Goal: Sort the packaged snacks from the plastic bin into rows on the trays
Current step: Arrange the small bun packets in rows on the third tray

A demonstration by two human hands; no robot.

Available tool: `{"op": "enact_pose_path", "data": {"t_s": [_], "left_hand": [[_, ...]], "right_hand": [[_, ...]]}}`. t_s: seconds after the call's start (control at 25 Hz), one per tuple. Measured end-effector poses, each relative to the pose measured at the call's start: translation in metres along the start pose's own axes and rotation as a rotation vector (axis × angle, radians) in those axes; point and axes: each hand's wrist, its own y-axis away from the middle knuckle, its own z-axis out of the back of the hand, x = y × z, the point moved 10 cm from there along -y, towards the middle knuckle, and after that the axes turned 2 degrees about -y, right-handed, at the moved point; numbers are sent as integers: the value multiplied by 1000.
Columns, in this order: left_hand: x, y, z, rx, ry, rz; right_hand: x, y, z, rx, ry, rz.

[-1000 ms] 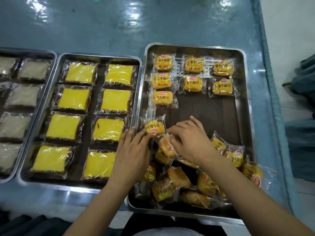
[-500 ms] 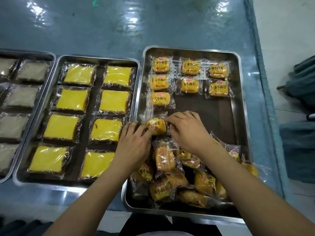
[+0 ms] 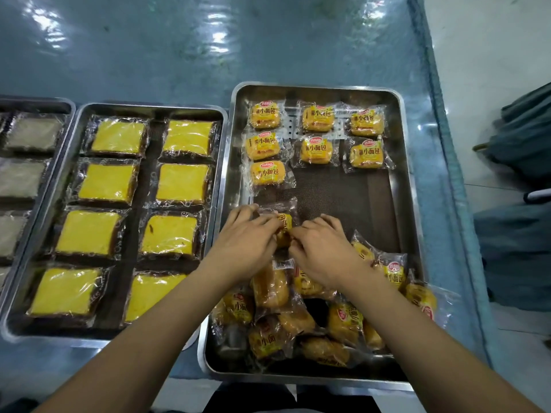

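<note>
A steel tray on the right holds several small yellow bread packets in rows at its far end, the nearest row ending with one packet at the left. Just below that packet lies another bread packet. My left hand and my right hand both pinch it, one from each side, in the tray's left column. A loose heap of the same packets fills the tray's near end under my wrists.
A second steel tray to the left holds two columns of wrapped yellow cake slices. A third tray at far left holds pale wrapped slices. All stand on a glossy blue table; its right edge drops to a light floor.
Both hands have drawn together around the packet and set it in line under the left column. The heap at the near end has shifted slightly.
</note>
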Motion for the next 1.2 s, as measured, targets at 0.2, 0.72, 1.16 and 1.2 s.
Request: {"op": "enact_pose_path", "data": {"t_s": [0.2, 0.72, 1.16, 1.2], "left_hand": [[-15, -13, 0, 67, -3, -72], [-42, 2, -5, 51, -67, -36], [-68, -62, -5, 53, -210, -144], [-66, -66, -4, 48, -214, -138]], "right_hand": [[-18, 5, 14, -106, -29, -17], [-49, 9, 12, -137, 148, -4], [-86, 31, 11, -162, 73, -140], [-87, 30, 9, -150, 68, -143]]}}
